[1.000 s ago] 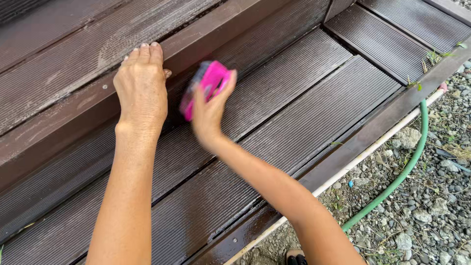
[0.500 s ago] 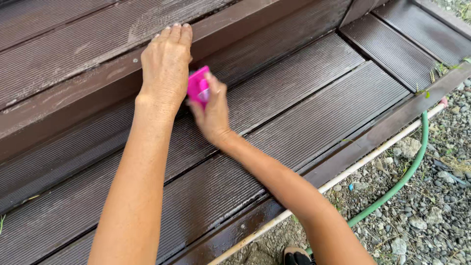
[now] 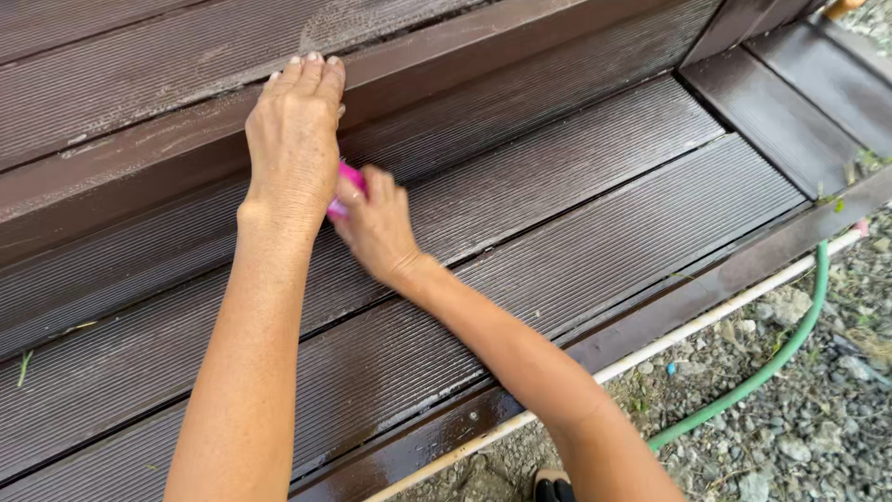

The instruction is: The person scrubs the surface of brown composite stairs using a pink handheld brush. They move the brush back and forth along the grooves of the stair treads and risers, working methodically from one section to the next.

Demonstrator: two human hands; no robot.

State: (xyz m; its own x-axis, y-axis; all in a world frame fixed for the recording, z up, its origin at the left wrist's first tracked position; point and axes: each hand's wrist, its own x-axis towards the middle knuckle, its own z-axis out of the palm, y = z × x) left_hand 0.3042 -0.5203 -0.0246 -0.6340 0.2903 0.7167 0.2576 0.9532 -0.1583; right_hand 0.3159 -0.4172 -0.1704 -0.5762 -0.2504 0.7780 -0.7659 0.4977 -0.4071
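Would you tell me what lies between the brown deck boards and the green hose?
In the head view, a white pipe and gravel lie between the deck boards and green hose.

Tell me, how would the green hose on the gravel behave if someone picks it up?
The green hose lies in a loose curve, so it would probably bend and sag, not stay stiff. It looks thin, so likely light. On the rough gravel it would probably drag rather than roll.

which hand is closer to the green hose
Right. The right hand grips the pink brush on the deck boards, on the side toward the green hose; the left hand rests farther away, beyond the brush.
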